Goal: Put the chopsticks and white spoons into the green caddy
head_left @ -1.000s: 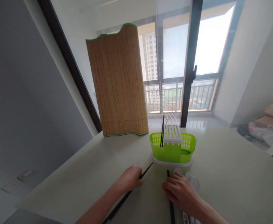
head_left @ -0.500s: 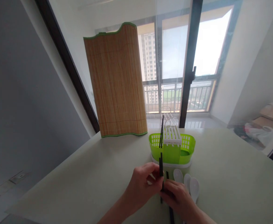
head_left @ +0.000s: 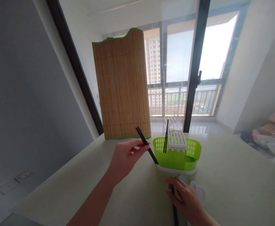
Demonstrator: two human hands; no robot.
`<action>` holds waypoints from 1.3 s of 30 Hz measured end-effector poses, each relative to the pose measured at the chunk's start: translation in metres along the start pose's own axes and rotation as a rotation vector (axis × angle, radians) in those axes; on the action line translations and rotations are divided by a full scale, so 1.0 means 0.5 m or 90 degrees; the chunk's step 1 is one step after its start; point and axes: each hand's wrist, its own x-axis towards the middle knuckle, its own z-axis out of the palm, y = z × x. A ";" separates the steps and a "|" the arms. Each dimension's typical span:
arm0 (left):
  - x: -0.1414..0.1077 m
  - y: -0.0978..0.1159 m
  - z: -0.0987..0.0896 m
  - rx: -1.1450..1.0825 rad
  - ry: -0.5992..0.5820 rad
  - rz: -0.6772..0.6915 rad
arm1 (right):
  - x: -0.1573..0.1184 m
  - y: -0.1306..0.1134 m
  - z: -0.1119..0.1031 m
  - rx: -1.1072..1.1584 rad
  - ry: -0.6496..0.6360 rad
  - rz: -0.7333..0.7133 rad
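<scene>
My left hand (head_left: 125, 157) pinches a pair of black chopsticks (head_left: 146, 145), tilted with the lower ends toward the basket's near left edge. A green cutlery basket (head_left: 175, 160) with a white slatted top piece (head_left: 177, 138) stands beyond both hands. Other black chopsticks (head_left: 166, 138) stand in its left compartment. My right hand (head_left: 185, 194) is over more black chopsticks (head_left: 175, 213) lying on the table, its thumb and index finger apart; its other fingers are partly hidden. White spoons (head_left: 200, 194) lie just beyond and beside it, partly covered by the hand.
A bamboo mat (head_left: 123, 88) with green edging stands upright at the back of the pale table (head_left: 81, 188). Behind it is a glass door with a dark frame (head_left: 193, 81). A white wire rack (head_left: 170, 119) shows behind the basket. Boxes and bags (head_left: 269, 135) lie at the far right.
My left hand has moved left and up with its chopsticks, which now tilt. My right hand has let go of their lower end and is over the chopsticks on the table. The view shifted slightly.
</scene>
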 end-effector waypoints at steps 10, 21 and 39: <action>0.250 -0.080 0.136 0.231 -0.081 0.018 | 0.008 0.005 0.003 -0.040 0.040 -0.106; 0.252 -0.140 0.239 0.216 -0.150 -0.022 | 0.011 0.007 -0.013 -0.082 0.043 -0.098; -0.207 -0.095 0.268 0.442 -0.312 -0.094 | 0.019 0.016 -0.044 0.119 0.231 0.102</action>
